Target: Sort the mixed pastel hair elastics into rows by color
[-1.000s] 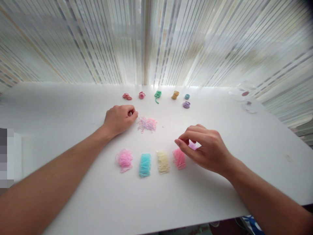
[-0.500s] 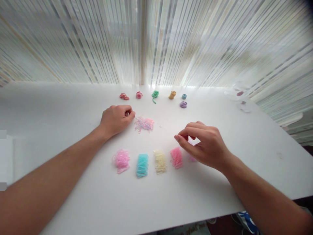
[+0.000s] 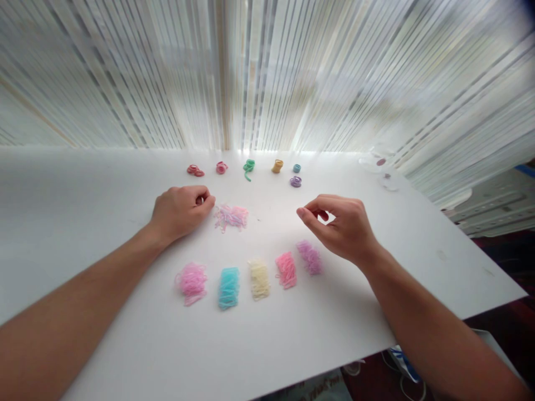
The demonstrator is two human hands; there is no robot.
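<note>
My left hand rests on the table, fingers curled in and thumb against the index finger. Its fingertips lie beside a loose pile of mixed pale pink and lilac strips. My right hand hovers with thumb and index finger pinched; whatever is between them, if anything, is too small to make out. Just below it lies a bundle of purple strips. Leftward from there run bundles of coral-pink strips, cream strips, turquoise strips and light-pink strips.
Along the back are red coils, a pink coil, a green coil, a yellow coil, a blue coil and a purple coil. Clear plastic pieces lie back right. A string curtain hangs behind.
My right hand has lifted away from the purple strips, which now show fully. The camera has turned a little right, so the table and its contents appear further left. My left hand stays by the mixed pile.
</note>
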